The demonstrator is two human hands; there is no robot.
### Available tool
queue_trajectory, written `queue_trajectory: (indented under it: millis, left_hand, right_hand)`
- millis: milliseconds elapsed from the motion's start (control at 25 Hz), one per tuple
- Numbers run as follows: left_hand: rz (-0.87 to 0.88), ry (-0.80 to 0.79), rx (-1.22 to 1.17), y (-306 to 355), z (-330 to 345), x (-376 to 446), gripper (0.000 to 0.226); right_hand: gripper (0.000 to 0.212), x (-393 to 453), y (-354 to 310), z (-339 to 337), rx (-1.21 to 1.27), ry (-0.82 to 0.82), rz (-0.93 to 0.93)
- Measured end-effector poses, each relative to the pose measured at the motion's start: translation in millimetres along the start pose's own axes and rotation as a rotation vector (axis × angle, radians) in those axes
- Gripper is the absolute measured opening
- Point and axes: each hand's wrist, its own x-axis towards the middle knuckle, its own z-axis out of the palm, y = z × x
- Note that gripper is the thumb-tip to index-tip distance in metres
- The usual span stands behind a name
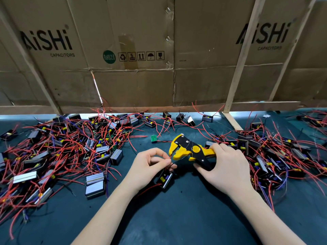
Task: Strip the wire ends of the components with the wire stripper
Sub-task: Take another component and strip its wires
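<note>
My right hand (224,167) grips the handles of a yellow and black wire stripper (187,149), whose jaws point left. My left hand (150,165) pinches a red wire (170,157) and a black wire between thumb and fingers, with the red wire's tip right at the stripper's jaws. These wires run down to a small black component (165,179) with a yellow part inside, lying on the dark green mat (177,218) just below my left hand.
A big heap of similar components with red wires (62,152) covers the left of the mat, another heap (274,152) the right. A small green circuit board (153,138) lies behind the stripper. Cardboard boxes (132,68) and wooden slats wall off the back.
</note>
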Motion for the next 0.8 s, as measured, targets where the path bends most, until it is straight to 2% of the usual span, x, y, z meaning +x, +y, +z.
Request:
queue_trajectory:
  millis: [280,600,800]
  left_hand:
    - [-0.037,-0.008,0.015,1.1,-0.7,-0.5,0.006]
    - [-0.045,-0.022,0.021,6.4,-2.1,-2.1,0.008]
    - [-0.066,-0.055,0.027,6.8,-2.6,-2.8,0.006]
  right_hand:
    - [0.050,0.0,-1.4,-0.9,-0.043,0.048,-0.030]
    - [0.048,-0.2,-4.6,-0.6,-0.111,0.066,-0.010]
    - [0.056,3.3,0.0,1.1,-0.030,0.221,0.031]
